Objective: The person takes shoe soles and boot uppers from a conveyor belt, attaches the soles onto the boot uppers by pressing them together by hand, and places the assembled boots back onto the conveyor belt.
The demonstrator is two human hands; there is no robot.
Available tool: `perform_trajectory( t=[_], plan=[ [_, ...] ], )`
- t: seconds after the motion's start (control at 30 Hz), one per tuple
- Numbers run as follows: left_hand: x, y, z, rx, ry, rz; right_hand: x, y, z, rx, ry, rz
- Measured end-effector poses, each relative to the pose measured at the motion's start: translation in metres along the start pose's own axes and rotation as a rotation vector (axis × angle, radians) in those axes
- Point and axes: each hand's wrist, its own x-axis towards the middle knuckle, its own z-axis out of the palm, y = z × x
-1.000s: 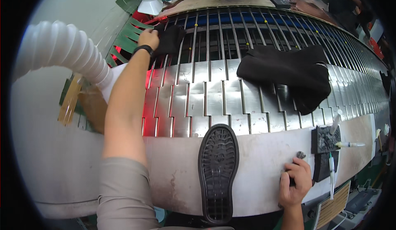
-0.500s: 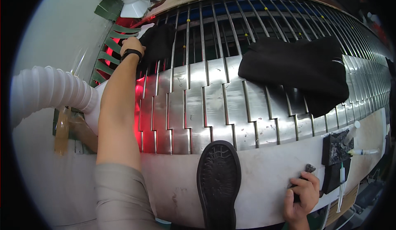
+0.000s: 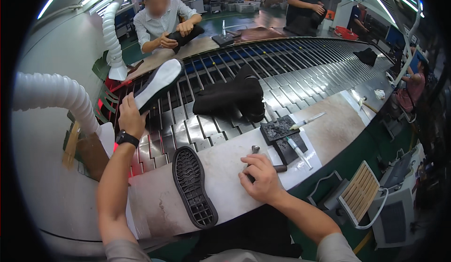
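Note:
My left hand (image 3: pixel 131 116) grips one end of a black boot with a white underside (image 3: pixel 162 81), lifted over the left end of the conveyor. In my right hand (image 3: pixel 260 177), resting over the white worktop, the fingers curl around a dark-handled tool with a rounded metal tip (image 3: pixel 255 149); most of its handle is hidden. Between my hands a black shoe outsole (image 3: pixel 193 187) lies with its gridded face up. Another black boot (image 3: pixel 230 96) lies on the metal conveyor (image 3: pixel 206 130) ahead of the outsole.
Black blocks (image 3: pixel 278 129) and two syringes (image 3: pixel 299 153) lie right of my right hand. White ribbed ducts (image 3: pixel 61 93) stand at the left. Across the conveyor a person (image 3: pixel 162 20) holds a black boot; another person (image 3: pixel 305 3) stands farther right. A wooden-slatted seat (image 3: pixel 359 189) is at lower right.
My left hand has lifted the black boot off the conveyor's left end, and its white underside now shows. My right hand still holds the tool. The view has tilted up and turned right.

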Motion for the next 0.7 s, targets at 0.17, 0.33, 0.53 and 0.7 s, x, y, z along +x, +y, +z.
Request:
perform_trajectory(
  t=[0.17,0.33,0.53,0.7],
  plan=[
    [-0.074,0.073,-0.079,-0.184,0.173,0.219,-0.022,-0.06,-0.01,0.553,-0.255,0.325],
    [-0.159,0.137,-0.166,-0.338,0.256,0.355,-0.033,-0.107,0.018,1.409,-0.114,0.801],
    [-0.26,0.187,-0.211,-0.54,0.252,0.308,-0.032,-0.152,0.013,1.841,0.236,0.825],
    [-0.321,0.165,-0.231,-1.021,0.055,0.272,-0.041,-0.142,-0.001,1.654,0.154,0.892]
  ],
)
